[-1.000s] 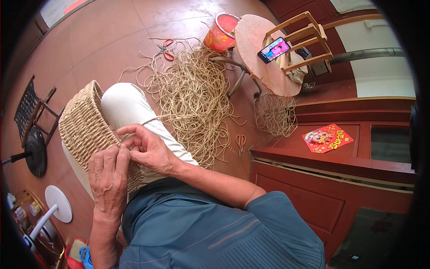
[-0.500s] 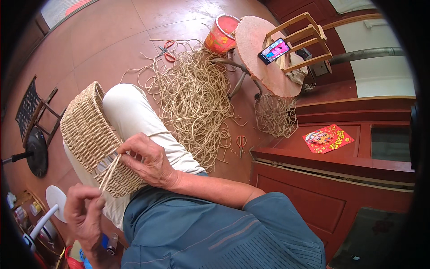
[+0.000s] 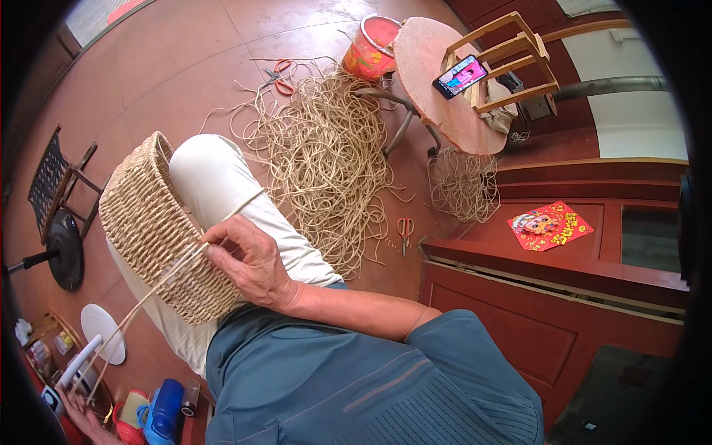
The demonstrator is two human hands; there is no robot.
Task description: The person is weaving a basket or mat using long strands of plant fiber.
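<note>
A woven straw basket (image 3: 144, 211) lies tilted across my thighs, its mouth around my raised knee in pale trousers. At its lower side my right hand (image 3: 256, 263) is closed, thumb and forefinger pinching a thin straw cord (image 3: 152, 294) against the weave. A short end of cord sticks up past that hand over the knee. From the pinch the cord runs taut in two strands down to the lower left. There my left hand (image 3: 80, 415) holds the far part, close to the picture's rim, fingers partly blurred.
A large heap of loose cord (image 3: 326, 156) covers the floor ahead, with red-handled pliers (image 3: 278, 78) and orange-handled scissors (image 3: 404, 231) near it. A round table (image 3: 437, 81) bears a phone (image 3: 460, 76) and an upturned wooden stool. A blue bottle (image 3: 169, 400) stands at lower left.
My left hand has moved away from the basket toward the lower left, drawing the cord out long and straight. My right hand stays at the basket, pinching. A cord end now shows above the knee.
</note>
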